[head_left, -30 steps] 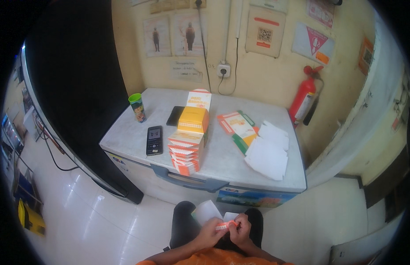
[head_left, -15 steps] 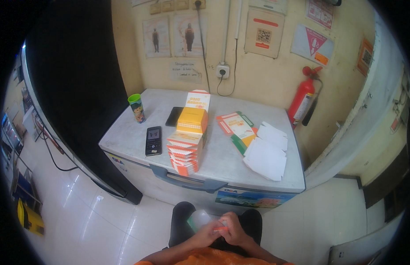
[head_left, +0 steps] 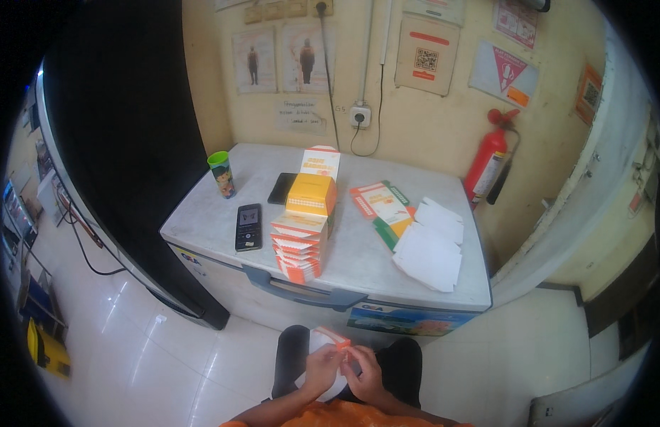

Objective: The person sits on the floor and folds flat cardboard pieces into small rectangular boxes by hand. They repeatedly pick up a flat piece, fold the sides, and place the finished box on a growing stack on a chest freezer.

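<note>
Above my lap, my left hand [head_left: 322, 368] and my right hand [head_left: 364, 371] are closed on a small cardboard carton [head_left: 318, 339], white inside with an orange-red edge. The fingers of both hands meet at that orange edge, and part of the carton is hidden behind them. On the chest freezer lid [head_left: 365, 249] in front of me stands a row of folded orange-and-white cartons [head_left: 299, 248]. Behind them is a yellow box [head_left: 312, 193]. Unfolded cartons lie to the right, one printed side up [head_left: 384, 206] and several white side up [head_left: 428, 249].
On the lid's left are a phone with a lit screen [head_left: 249, 228], a dark flat device [head_left: 281, 188] and a green-rimmed cup [head_left: 222, 175]. A red fire extinguisher [head_left: 484, 162] hangs beyond the right end. The freezer's grey handle [head_left: 301, 290] juts toward my knees.
The carton in my hands has been turned: its green part no longer shows, and the orange edge now faces up. My hands have shifted slightly left. Things on the freezer stay put.
</note>
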`<action>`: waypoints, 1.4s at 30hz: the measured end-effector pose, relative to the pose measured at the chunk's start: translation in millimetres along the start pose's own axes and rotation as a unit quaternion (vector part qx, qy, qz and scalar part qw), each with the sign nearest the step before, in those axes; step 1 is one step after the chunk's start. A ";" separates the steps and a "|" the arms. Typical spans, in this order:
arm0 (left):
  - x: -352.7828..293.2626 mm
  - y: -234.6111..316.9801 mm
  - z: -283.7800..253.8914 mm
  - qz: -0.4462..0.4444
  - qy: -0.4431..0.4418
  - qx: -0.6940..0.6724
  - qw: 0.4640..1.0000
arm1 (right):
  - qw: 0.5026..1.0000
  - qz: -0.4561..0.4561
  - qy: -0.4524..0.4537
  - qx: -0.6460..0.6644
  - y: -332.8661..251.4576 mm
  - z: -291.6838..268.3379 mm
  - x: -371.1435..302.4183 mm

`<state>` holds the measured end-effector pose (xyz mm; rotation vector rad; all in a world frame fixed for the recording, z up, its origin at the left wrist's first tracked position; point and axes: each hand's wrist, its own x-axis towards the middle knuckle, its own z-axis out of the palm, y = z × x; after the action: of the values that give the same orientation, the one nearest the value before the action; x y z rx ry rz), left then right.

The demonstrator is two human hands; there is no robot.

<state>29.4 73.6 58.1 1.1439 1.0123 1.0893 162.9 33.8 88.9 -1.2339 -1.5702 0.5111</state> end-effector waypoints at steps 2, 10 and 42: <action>-0.6 1.9 3.6 0.019 0.006 0.030 0.999 | 1.000 -0.008 0.011 -0.016 0.4 1.0 -0.9; 3.7 5.8 -2.4 0.118 -0.037 0.112 0.986 | 0.999 0.032 0.025 0.019 4.9 -3.6 2.7; 4.9 51.9 0.8 0.199 -0.023 0.132 0.971 | 0.985 0.066 -0.019 0.158 7.2 -34.1 21.5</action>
<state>24.6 82.4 109.3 1.6308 0.9316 1.2600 197.7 47.2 105.9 -1.0919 -1.3803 0.8380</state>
